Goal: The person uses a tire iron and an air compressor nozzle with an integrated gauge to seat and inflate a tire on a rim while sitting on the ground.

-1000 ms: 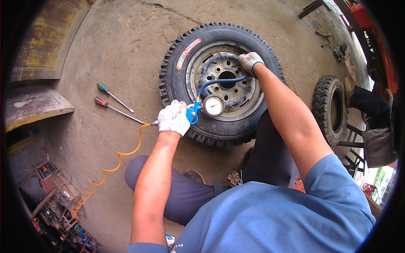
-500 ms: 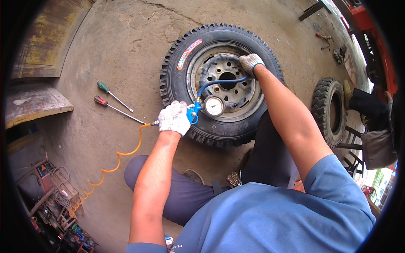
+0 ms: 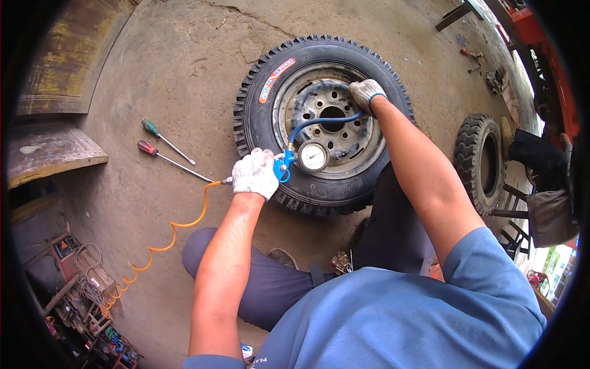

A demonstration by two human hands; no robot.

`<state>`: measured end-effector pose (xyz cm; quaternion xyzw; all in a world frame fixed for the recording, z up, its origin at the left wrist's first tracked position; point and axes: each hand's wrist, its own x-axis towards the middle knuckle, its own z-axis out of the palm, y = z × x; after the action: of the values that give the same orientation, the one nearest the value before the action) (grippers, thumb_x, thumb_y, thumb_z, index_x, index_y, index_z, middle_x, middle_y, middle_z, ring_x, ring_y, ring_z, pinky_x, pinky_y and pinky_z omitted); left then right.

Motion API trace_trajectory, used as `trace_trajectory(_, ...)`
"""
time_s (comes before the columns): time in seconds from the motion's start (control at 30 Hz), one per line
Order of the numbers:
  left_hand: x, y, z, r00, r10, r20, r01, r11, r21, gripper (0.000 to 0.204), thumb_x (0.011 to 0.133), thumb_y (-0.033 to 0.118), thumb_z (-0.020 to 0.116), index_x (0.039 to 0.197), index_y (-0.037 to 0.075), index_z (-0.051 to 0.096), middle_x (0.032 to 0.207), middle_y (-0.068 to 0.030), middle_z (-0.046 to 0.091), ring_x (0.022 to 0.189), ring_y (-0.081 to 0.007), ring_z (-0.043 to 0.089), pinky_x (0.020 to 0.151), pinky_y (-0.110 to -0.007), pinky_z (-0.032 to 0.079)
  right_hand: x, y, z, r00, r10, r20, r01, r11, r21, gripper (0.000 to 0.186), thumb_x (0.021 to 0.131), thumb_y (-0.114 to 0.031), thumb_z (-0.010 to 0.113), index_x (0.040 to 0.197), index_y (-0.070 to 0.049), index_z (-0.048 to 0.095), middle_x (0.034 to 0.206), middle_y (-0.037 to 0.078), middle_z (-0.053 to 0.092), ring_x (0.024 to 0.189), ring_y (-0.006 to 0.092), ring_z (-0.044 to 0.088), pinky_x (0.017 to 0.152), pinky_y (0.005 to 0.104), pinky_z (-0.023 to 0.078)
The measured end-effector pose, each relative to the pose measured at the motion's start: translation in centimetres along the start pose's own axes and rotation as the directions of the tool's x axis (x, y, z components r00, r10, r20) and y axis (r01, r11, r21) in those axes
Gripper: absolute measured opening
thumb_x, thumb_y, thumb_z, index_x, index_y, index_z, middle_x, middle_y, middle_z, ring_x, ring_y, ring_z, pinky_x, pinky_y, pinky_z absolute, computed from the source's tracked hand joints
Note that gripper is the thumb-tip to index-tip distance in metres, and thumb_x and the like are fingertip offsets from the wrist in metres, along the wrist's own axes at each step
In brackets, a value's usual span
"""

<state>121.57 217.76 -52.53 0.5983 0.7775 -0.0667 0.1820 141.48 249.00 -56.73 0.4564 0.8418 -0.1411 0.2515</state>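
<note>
A black tyre (image 3: 261,126) with deep tread lies flat on its side, mounted on a worn grey steel rim (image 3: 319,98). My gloved left hand (image 3: 254,174) is closed round a blue tyre inflator gun (image 3: 283,165). The gun's round white dial gauge (image 3: 313,156) faces up over the tyre's near side. From the gun a blue hose (image 3: 316,120) arcs across the rim to my gloved right hand (image 3: 366,93), which is closed on the hose's end at the rim's far right. My fingers hide the hose tip there. A coiled orange air hose (image 3: 174,225) joins the gun's other end.
A green-handled screwdriver (image 3: 150,126) and a red-handled screwdriver (image 3: 147,147) lie on the floor at left. A second tyre (image 3: 480,163) leans at right. Beyond it is red machinery (image 3: 556,80). Cluttered equipment (image 3: 67,258) stands at lower left, below a wooden ledge (image 3: 58,150).
Almost nothing differs. My left hand and the gun sit a hair farther right in the picture, as does the tyre; both hands keep their hold.
</note>
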Motion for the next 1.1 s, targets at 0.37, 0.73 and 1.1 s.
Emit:
trace_trajectory(0.37,0.1,0.1,0.0,1.000,0.006,-0.004,-0.006,1.000,0.007,0.024,0.094,0.028,0.057,0.105,0.008,0.065,0.101,-0.0143,0.065,0.090,-0.0333,0.071,0.075,-0.048,0.056,0.4,0.5,0.4,0.996,0.085,0.033,-0.090,0.972,0.215,0.029,0.090,-0.009,0.067,0.119,-0.006,0.073,0.117,0.018,0.074,0.111,0.0324,0.072,0.094,0.0426,0.059)
trace_trajectory(0.73,0.1,0.0,0.1,1.000,0.004,-0.002,-0.004,1.000,0.005,0.023,0.094,0.028,0.057,0.104,0.008,0.065,0.101,-0.0140,0.065,0.090,-0.0334,0.071,0.075,-0.049,0.056,-0.3,-0.2,-0.4,0.990,0.128,0.065,-0.142,0.943,0.300,0.032,0.097,-0.010,0.053,0.122,-0.003,0.072,0.118,0.019,0.073,0.110,0.0327,0.072,0.093,0.0439,0.059)
trace_trajectory(1.1,0.0,0.0,0.0,1.000,0.001,0.001,-0.001,1.000,-0.003,0.024,0.094,0.029,0.057,0.104,0.008,0.065,0.101,-0.0147,0.065,0.091,-0.0341,0.071,0.076,-0.049,0.056,-1.5,-1.0,-1.7,0.978,0.172,0.115,-0.205,0.880,0.428,0.037,0.099,-0.013,0.045,0.123,-0.001,0.070,0.116,0.020,0.074,0.104,0.0334,0.073,0.089,0.0466,0.061)
